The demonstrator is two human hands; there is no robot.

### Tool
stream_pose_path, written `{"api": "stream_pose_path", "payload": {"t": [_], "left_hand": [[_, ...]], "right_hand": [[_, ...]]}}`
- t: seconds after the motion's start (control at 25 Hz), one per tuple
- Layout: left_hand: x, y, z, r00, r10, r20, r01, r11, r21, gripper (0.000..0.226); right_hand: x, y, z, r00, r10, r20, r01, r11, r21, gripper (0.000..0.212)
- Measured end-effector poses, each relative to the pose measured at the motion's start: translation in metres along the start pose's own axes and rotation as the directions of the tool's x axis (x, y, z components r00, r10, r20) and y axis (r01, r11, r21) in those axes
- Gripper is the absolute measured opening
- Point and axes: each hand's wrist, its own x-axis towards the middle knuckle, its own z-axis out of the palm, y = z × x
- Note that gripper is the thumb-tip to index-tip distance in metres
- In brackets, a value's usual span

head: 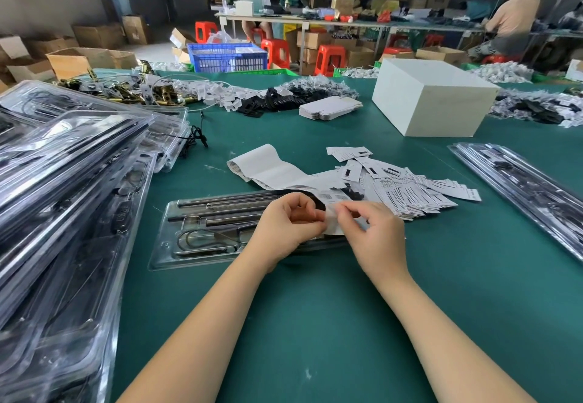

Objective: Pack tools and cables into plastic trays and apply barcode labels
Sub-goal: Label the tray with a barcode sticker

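Trays of clear plastic, already filled with dark tools and cables, lie in a tall overlapping stack [63, 188] at the far left of the green surface [315, 323]. Just right of that stack, a single open tray [189, 235] sits flat with metal rods and a looped cable [202, 240] in its compartments; its right end is hidden under the hands. The left hand [288, 222] hovers over that tray, its fingers curled and pinching the edge of a white label strip [274, 169]. That strip of barcode labels runs from the fingers back and leftward across the surface, curling up at its far end. The right hand [373, 233], close beside the left, has thumb and forefinger pinched on the same strip's near end; whether a label is already peeled free cannot be told. Behind the right hand spreads a heap of small printed cards [407, 188]. Farther back stands a white box [432, 99]. At the far right lies another stack of filled trays [530, 188].
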Motion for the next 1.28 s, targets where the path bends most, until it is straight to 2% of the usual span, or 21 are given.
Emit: {"api": "stream_pose_path", "payload": {"t": [0.12,0.28,0.56,0.64,0.72,0.84,0.92,1.0,1.12,1.2,1.28], "left_hand": [[0.0,0.001,0.002,1.0,0.014,-0.016,-0.014,0.999,0.029,0.034],[-0.001,0.002,0.002,0.999,0.042,0.011,-0.043,0.998,0.037,0.043],[-0.001,0.0,0.001,1.0,0.009,-0.004,-0.009,0.997,0.072,0.045],[-0.001,0.0,0.002,1.0,-0.001,-0.009,0.002,0.998,0.064,0.044],[0.001,-0.001,0.001,1.0,-0.01,-0.027,0.011,1.0,0.028,0.042],[0.004,0.0,-0.001,0.998,-0.021,-0.056,0.017,0.997,-0.079,0.041],[0.005,0.0,-0.004,0.998,-0.036,-0.053,0.03,0.993,-0.115,0.04],[0.004,0.0,-0.003,0.998,-0.044,-0.033,0.04,0.995,-0.092,0.038],[0.001,0.001,-0.002,0.999,-0.049,-0.01,0.048,0.992,-0.116,0.031],[0.002,0.001,-0.004,0.997,-0.058,-0.052,0.051,0.99,-0.129,0.027],[0.004,0.0,-0.003,0.993,-0.038,-0.108,0.036,0.999,-0.022,0.03]], "right_hand": [[0.004,0.001,-0.003,0.961,0.277,0.016,-0.274,0.937,0.216,0.013],[0.009,0.002,-0.008,0.871,0.49,0.044,-0.458,0.776,0.434,0.016],[0.018,0.007,-0.02,0.682,0.731,0.017,-0.539,0.487,0.687,0.011],[0.02,0.009,-0.026,0.651,0.758,0.054,-0.565,0.435,0.701,0.011],[0.02,0.01,-0.033,0.64,0.744,0.191,-0.632,0.369,0.682,0.011],[0.017,0.008,-0.037,0.646,0.601,0.47,-0.706,0.237,0.667,0.013],[0.015,0.003,-0.03,0.691,0.527,0.494,-0.661,0.183,0.728,0.017],[0.014,-0.002,-0.021,0.747,0.512,0.425,-0.578,0.182,0.796,0.013],[0.024,-0.002,-0.013,0.75,0.555,0.359,-0.558,0.239,0.795,0.007],[0.036,0.004,-0.018,0.765,0.57,0.301,-0.575,0.392,0.718,0.023],[0.05,0.014,-0.036,0.831,0.519,0.199,-0.525,0.614,0.59,0.029]]}}
